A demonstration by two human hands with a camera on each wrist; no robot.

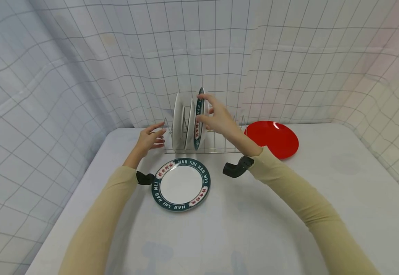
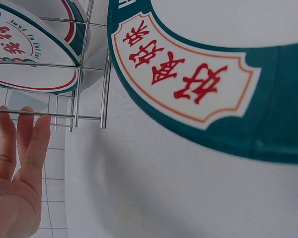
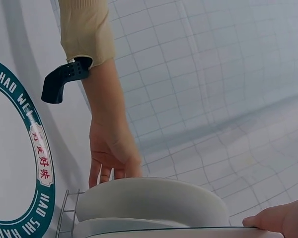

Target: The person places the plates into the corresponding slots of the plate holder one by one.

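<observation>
My right hand (image 1: pixel 220 118) pinches a green-rimmed plate (image 1: pixel 197 131) by its edge, thumb and fingers on the rim. This plate stands upright in a wire dish rack (image 1: pixel 220 152). To its left in the rack stand white plates (image 1: pixel 177 122), on edge. My left hand (image 1: pixel 148 140) is at the rack's left end; in the left wrist view its nearly straight fingers (image 2: pixel 34 144) touch the end wire (image 2: pixel 64 116). A second green-rimmed plate (image 1: pixel 181 184) with red characters lies flat on the table in front of the rack.
A red plate (image 1: pixel 275 139) lies right of the rack, partly behind the right forearm. White grid-patterned curtain (image 1: pixel 144 61) hangs behind and at both sides of the white table (image 1: pixel 271 236). A black band-like device (image 1: pixel 234 169) sits at the right wrist.
</observation>
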